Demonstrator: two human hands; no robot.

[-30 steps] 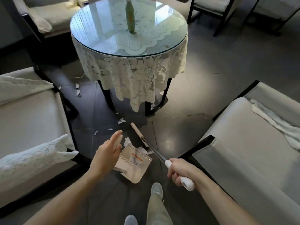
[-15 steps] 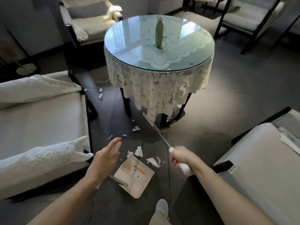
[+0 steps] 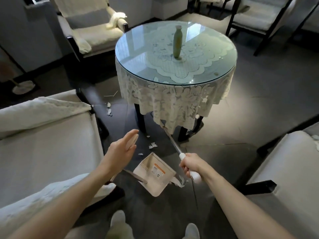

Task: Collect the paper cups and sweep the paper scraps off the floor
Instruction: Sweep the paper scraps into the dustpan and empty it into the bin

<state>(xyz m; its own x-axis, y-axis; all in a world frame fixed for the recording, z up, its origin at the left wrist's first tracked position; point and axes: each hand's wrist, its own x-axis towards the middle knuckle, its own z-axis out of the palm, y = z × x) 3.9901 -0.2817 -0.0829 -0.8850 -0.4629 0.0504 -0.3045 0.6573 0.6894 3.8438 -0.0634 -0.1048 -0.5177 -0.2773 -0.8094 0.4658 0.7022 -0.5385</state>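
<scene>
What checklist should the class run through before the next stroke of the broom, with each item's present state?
1. Right hand grips the broom: ok.
2. Left hand steadies the dustpan handle: ok, straight fingers lie against its top.
3. Dustpan mouth faces the scraps to be swept: cannot tell.
4. Broom head in sight: not ok, it is hidden under the lace tablecloth.
5. Floor free of paper scraps: not ok; more scraps lie farther left.
6. Paper cups collected: cannot tell, none in view.
</scene>
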